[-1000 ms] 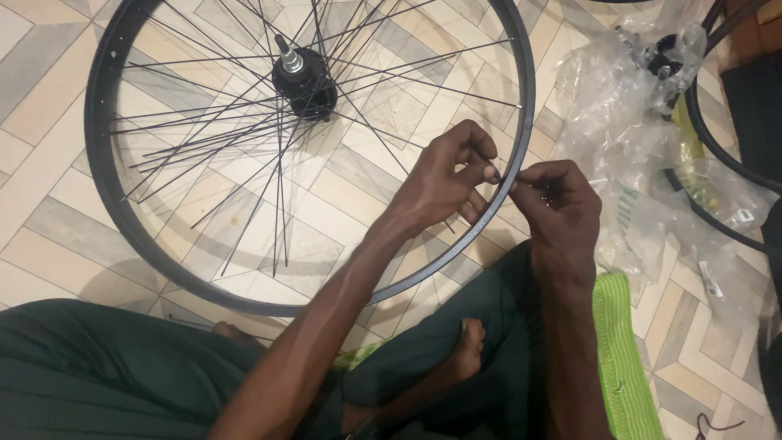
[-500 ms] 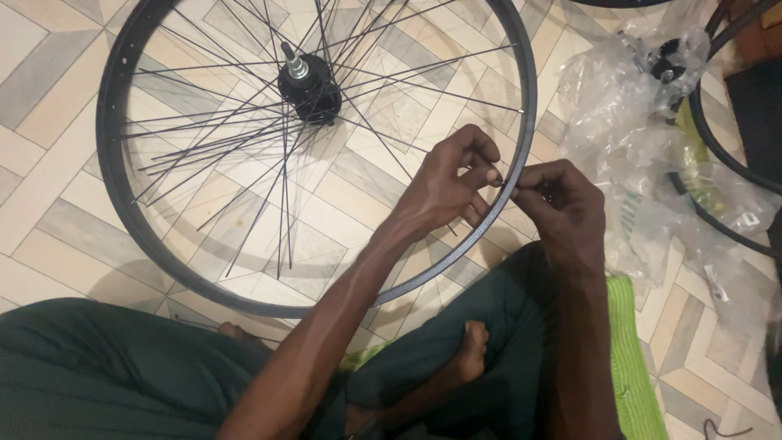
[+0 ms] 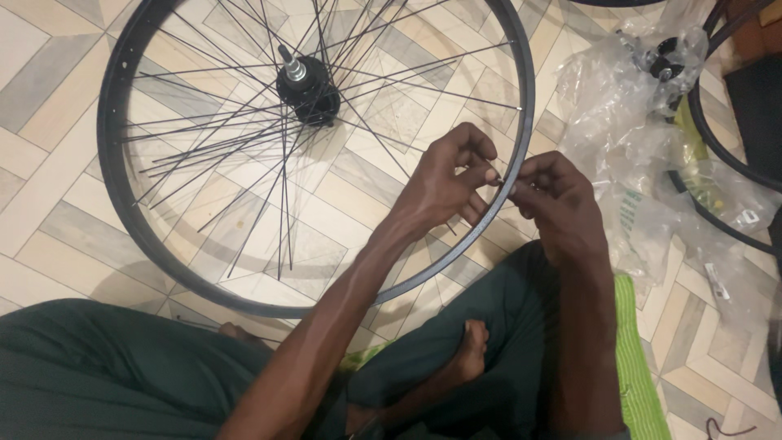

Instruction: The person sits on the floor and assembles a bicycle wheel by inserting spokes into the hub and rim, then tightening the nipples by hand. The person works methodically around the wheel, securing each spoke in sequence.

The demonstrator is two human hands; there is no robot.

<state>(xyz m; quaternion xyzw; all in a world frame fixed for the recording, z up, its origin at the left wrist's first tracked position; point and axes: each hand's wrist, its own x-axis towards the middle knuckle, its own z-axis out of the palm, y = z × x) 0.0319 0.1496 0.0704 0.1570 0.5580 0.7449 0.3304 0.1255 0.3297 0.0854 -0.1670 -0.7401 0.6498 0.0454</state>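
A black bicycle wheel rim (image 3: pixel 110 163) lies flat on the tiled floor, with a black hub (image 3: pixel 308 91) in its middle and several loose thin spokes (image 3: pixel 281 212) fanning out. My left hand (image 3: pixel 444 183) pinches the end of a spoke at the rim's near right side. My right hand (image 3: pixel 550 200) is just outside the rim, its fingertips closed on a tiny part right against the left fingers. I sit cross-legged in dark green trousers, a bare foot (image 3: pixel 468 358) showing below.
Crumpled clear plastic wrap (image 3: pixel 627 122) with small metal parts lies to the right. Another black rim or tyre (image 3: pixel 717 138) curves at the right edge. A bright green mat (image 3: pixel 635 367) lies under my right leg.
Both hands stay together at the rim's right side with only small finger shifts. The view has drifted slightly, so the wheel sits a little further right in frame.
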